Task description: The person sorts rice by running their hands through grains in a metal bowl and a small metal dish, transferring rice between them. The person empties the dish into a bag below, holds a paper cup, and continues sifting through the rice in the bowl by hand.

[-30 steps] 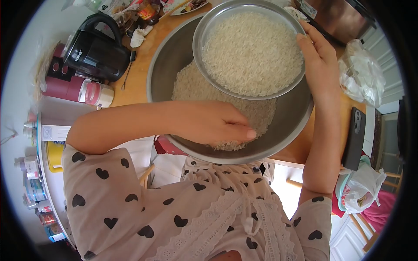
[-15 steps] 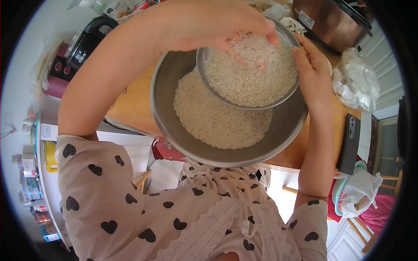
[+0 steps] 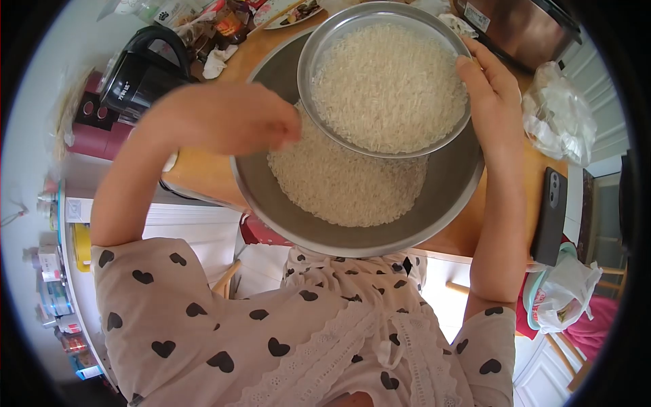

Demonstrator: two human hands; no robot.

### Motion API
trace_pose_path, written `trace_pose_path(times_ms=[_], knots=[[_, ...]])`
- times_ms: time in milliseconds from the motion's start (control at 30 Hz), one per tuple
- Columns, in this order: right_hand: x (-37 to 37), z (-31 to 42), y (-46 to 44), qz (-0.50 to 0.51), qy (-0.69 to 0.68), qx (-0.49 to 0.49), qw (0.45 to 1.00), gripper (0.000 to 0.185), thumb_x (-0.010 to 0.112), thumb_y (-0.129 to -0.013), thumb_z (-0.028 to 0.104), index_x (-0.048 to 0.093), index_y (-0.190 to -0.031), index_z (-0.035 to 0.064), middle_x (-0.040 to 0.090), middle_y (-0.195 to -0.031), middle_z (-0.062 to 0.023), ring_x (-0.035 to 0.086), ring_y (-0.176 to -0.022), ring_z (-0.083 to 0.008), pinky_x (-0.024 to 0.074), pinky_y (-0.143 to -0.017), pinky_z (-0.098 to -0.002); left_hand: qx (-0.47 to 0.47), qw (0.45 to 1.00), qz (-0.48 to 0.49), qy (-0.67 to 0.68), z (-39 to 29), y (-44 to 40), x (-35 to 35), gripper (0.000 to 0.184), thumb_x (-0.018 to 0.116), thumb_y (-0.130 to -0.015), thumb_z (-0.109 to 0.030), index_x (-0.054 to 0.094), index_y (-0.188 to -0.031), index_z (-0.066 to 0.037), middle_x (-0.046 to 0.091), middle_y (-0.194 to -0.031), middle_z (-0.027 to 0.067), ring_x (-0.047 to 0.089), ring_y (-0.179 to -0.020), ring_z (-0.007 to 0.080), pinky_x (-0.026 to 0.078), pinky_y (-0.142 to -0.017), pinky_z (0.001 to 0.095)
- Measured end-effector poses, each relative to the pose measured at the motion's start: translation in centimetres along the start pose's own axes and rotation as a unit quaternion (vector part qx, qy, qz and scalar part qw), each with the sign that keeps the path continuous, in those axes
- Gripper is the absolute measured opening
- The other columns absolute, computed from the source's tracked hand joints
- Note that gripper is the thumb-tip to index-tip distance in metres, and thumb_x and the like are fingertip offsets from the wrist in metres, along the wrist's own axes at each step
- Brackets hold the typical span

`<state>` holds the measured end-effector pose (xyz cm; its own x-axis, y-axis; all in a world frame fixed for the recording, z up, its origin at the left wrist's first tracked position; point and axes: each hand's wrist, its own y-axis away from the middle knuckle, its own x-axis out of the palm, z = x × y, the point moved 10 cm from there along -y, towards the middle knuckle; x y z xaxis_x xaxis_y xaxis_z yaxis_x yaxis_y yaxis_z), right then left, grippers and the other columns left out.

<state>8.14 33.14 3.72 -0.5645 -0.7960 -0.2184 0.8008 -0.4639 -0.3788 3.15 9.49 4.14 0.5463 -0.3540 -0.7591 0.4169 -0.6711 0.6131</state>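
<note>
My right hand grips the right rim of a smaller metal bowl, thumb on the near side. White rice fills this bowl, which I hold over the far part of a large steel bowl. More rice lies spread across the bottom of the large bowl, partly hidden by the small one. My left hand hangs over the left rim of the large bowl, apart from the small bowl. Its fingers look bent but are smeared by motion, so whether they hold anything is unclear.
The large bowl rests at the front edge of a wooden table. A black kettle stands left, a plate with food scraps behind. To the right are a brown cooker, a plastic bag and a phone.
My left hand has come out of the rice in the small bowl and moved left and toward me. The small bowl has shifted slightly away from me, still in my right hand.
</note>
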Motion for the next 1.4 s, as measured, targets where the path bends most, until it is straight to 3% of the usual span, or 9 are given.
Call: trace_pose_path(times_ms=[267,400,467,567,667,867,1200,1300,1400], knots=[[0.2,0.2,-0.1,0.014,0.002,-0.006,1.000,0.034,0.051,-0.091,0.018,0.061,-0.117,0.0004,0.063,-0.083,-0.0048,0.056,-0.078,-0.0101,0.0442,-0.074,-0.0252,0.108,0.988,0.070,0.082,-4.0,-2.2,6.8,0.028,0.060,-0.088,-0.019,0.054,-0.110,-0.002,0.062,-0.104,0.0172,0.062,-0.096,0.0339,0.048,-0.084,0.0391],[0.2,0.1,-0.1,0.013,0.004,-0.006,1.000,0.033,0.051,-0.091,0.019,0.063,-0.115,0.0006,0.061,-0.078,-0.0026,0.054,-0.075,-0.0085,0.0434,-0.072,-0.0244,0.136,0.977,-0.011,0.167,-6.2,-3.1,5.4,0.031,0.056,-0.091,-0.016,0.050,-0.118,-0.002,0.060,-0.109,0.0196,0.060,-0.100,0.0374,0.047,-0.087,0.0425],[0.4,-0.4,-0.1,0.032,-0.012,0.024,0.999,0.036,0.054,-0.092,0.020,0.060,-0.122,0.0002,0.063,-0.099,-0.0041,0.055,-0.092,-0.0104,0.0414,-0.086,-0.0244,0.177,0.971,-0.140,0.080,-6.0,-3.8,5.2,0.032,0.053,-0.093,-0.015,0.049,-0.121,-0.001,0.060,-0.107,0.0196,0.059,-0.100,0.0375,0.046,-0.088,0.0438],[0.3,-0.8,-0.2,0.036,-0.010,0.043,0.998,0.039,0.056,-0.092,0.020,0.059,-0.126,0.0001,0.064,-0.110,-0.0053,0.056,-0.102,-0.0115,0.0400,-0.093,-0.0245,0.208,0.965,-0.083,0.137,-8.5,-4.6,6.6,0.032,0.048,-0.095,-0.013,0.047,-0.125,-0.001,0.056,-0.112,0.0182,0.058,-0.105,0.0360,0.046,-0.090,0.0443],[0.3,-1.2,-0.3,0.038,-0.014,0.045,0.998,0.040,0.056,-0.092,0.020,0.059,-0.126,0.0002,0.064,-0.111,-0.0058,0.055,-0.104,-0.0117,0.0395,-0.094,-0.0246,0.356,0.914,-0.127,0.146,-11.3,-4.4,6.2,0.029,0.046,-0.096,-0.015,0.048,-0.122,-0.002,0.052,-0.115,0.0161,0.055,-0.108,0.0349,0.046,-0.089,0.0440],[0.2,-1.5,-0.6,0.034,-0.025,0.041,0.998,0.040,0.057,-0.092,0.021,0.059,-0.126,0.0003,0.063,-0.113,-0.0062,0.055,-0.106,-0.0123,0.0392,-0.095,-0.0247,0.358,0.925,-0.076,0.101,-11.4,-3.5,7.0,0.022,0.046,-0.098,-0.022,0.054,-0.103,-0.001,0.051,-0.108,0.0139,0.055,-0.096,0.0334,0.045,-0.084,0.0424],[0.3,-0.7,-0.2,0.043,0.005,0.038,0.998,0.041,0.057,-0.092,0.022,0.059,-0.126,0.0000,0.064,-0.113,-0.0071,0.055,-0.106,-0.0131,0.0389,-0.096,-0.0253,0.066,0.949,0.205,0.232,-4.9,-2.0,9.3,0.032,0.049,-0.098,-0.036,0.058,-0.090,-0.007,0.055,-0.084,0.0033,0.051,-0.072,0.0160,0.043,-0.066,0.0302],[-0.1,-0.1,-0.2,0.005,0.020,0.002,1.000,0.032,0.053,-0.091,0.019,0.062,-0.116,0.0007,0.059,-0.076,0.0005,0.050,-0.072,-0.0060,0.0418,-0.068,-0.0219,-0.028,0.918,0.206,0.338,-2.9,-1.9,8.3,0.033,0.049,-0.098,-0.039,0.058,-0.087,-0.009,0.053,-0.080,-0.0040,0.047,-0.066,0.0092,0.039,-0.060,0.0236],[0.0,-0.4,-0.1,0.006,0.020,0.006,1.000,0.034,0.053,-0.092,0.019,0.061,-0.119,0.0000,0.060,-0.078,-0.0017,0.052,-0.073,-0.0076,0.0429,-0.069,-0.0231,-0.002,0.907,0.204,0.369,-1.7,-1.3,6.9,0.034,0.048,-0.099,-0.039,0.057,-0.085,-0.009,0.052,-0.079,-0.0059,0.046,-0.065,0.0058,0.036,-0.056,0.0201]])
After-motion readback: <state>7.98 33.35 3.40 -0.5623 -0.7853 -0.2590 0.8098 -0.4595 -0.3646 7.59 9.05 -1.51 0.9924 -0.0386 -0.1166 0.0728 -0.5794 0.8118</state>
